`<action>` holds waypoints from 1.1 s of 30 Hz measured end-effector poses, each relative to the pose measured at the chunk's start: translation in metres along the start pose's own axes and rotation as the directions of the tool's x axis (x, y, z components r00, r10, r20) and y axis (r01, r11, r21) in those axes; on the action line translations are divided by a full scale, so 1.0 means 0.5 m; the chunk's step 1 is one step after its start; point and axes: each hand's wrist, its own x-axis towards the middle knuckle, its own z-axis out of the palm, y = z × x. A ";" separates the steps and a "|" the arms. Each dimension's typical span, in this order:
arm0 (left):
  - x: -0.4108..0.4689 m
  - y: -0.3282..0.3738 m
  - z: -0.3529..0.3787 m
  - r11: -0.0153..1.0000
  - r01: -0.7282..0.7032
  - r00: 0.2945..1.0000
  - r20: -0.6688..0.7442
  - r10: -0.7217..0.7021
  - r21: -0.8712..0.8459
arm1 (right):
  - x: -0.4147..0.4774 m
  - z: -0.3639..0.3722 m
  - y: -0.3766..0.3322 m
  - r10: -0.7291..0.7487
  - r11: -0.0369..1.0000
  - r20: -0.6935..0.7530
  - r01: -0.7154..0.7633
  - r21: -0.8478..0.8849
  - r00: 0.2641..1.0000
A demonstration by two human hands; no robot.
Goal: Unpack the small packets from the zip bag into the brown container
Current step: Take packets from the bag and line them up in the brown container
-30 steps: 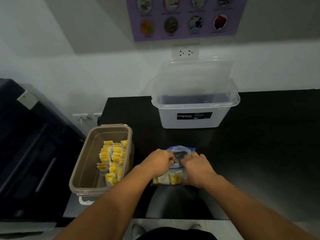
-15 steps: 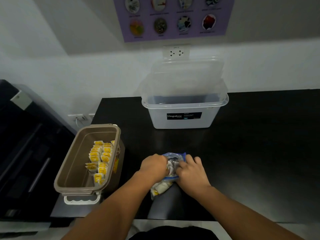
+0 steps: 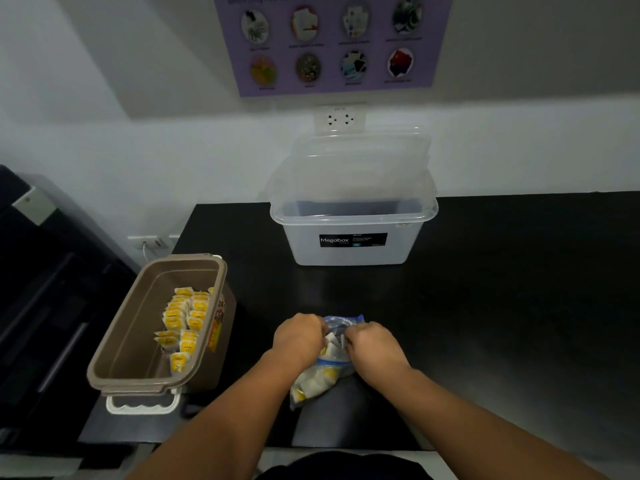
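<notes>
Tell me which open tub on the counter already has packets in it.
The brown container at the left edge of the counter: yellow packets stand in rows along its right wall. The clear Megabox bin at the back shows none.

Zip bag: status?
Left hand, right hand grip zip bag mouth. Packets inside. Brown container at left, part filled. Nothing between them.

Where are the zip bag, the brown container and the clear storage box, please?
zip bag (image 3: pixel 320 379): head view, bulging lower part.
brown container (image 3: pixel 136 327): head view, inner left wall.
clear storage box (image 3: pixel 349 257): head view, front wall below label.
</notes>
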 end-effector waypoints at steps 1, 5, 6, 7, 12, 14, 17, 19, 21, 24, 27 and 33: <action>0.000 0.003 0.000 1.000 -0.004 1.000 0.015 0.004 -0.001 | 0.006 -0.003 0.000 0.024 0.999 0.059 -0.026 0.027 0.998; -0.006 0.004 0.006 0.997 -0.023 0.999 -0.048 0.019 -0.078 | 0.025 -0.001 0.001 0.023 0.998 0.137 -0.029 0.048 0.990; -0.009 0.002 0.005 0.989 -0.021 0.997 -0.076 0.010 -0.146 | 0.026 -0.004 0.000 0.023 0.999 0.164 -0.029 0.036 0.986; -0.013 -0.002 0.003 0.974 -0.017 0.995 -0.100 -0.006 -0.226 | 0.026 -0.006 0.001 0.029 0.999 0.187 -0.033 0.023 0.982; -0.019 -0.020 -0.009 0.816 -0.017 0.979 -0.174 -0.102 -0.578 | 0.034 -0.035 0.001 0.081 0.994 0.198 -0.093 0.052 0.977; -0.022 -0.023 -0.014 0.744 -0.014 0.977 -0.167 -0.131 -0.668 | 0.035 -0.039 0.006 0.060 0.993 0.145 -0.075 0.095 0.988; -0.030 -0.024 -0.019 0.666 -0.030 0.972 -0.177 -0.154 -0.746 | 0.036 -0.041 0.021 0.048 0.968 -0.004 -0.045 0.247 0.999; -0.034 -0.025 -0.021 0.641 -0.041 0.966 -0.194 -0.169 -0.766 | 0.038 -0.046 0.026 0.111 0.906 -0.075 -0.070 0.418 0.991; -0.035 -0.028 -0.021 0.629 -0.050 0.961 -0.210 -0.182 -0.776 | 0.041 -0.049 0.030 0.154 0.830 -0.124 -0.060 0.555 0.980; -0.036 -0.037 -0.025 0.644 -0.058 0.955 -0.231 -0.188 -0.763 | 0.045 -0.052 0.031 0.165 0.702 -0.160 -0.002 0.713 0.973; -0.049 -0.040 -0.041 0.642 -0.094 0.937 -0.286 -0.201 -0.761 | 0.050 -0.063 0.026 0.172 0.589 -0.167 0.035 0.808 0.971; -0.057 -0.060 -0.068 0.671 -0.122 0.933 -0.316 -0.175 -0.732 | 0.080 -0.087 -0.001 0.220 0.396 -0.139 0.042 0.917 0.966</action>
